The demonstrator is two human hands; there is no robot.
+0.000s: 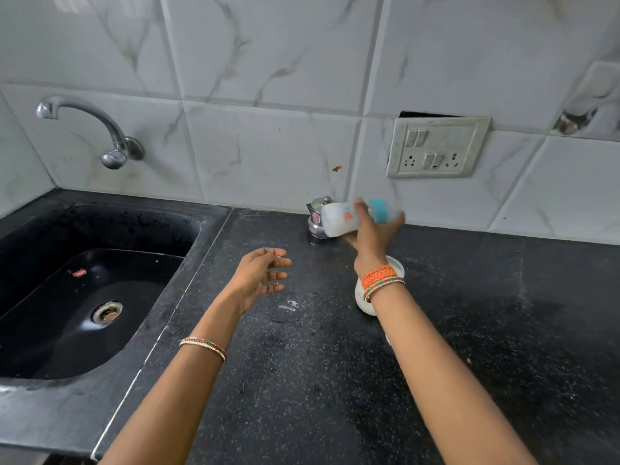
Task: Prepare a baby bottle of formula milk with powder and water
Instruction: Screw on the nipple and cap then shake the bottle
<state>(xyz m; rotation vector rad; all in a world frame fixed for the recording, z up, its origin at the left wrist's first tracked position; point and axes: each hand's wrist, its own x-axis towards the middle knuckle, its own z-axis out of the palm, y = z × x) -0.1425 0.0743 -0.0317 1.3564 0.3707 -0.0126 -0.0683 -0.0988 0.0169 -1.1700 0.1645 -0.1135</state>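
My right hand (370, 234) grips a baby bottle (340, 218) above the black counter, near the back wall. The bottle lies tilted almost on its side, its blue collar to the right and its base to the left; it looks milky white inside and is blurred by motion. Behind the bottle's base stands a small steel container (317, 218) with a lid. Partly hidden under my right wrist is a white bowl (364, 298). My left hand (263, 275) hovers over the counter to the left with relaxed fingers, holding nothing.
A black sink (50, 330) with a steel drain fills the left side, and a chrome tap (100, 132) sticks out of the tiled wall above it. A switch and socket plate (436, 147) sits on the wall at right. A small wet smear (290, 305) marks the black counter (302, 380).
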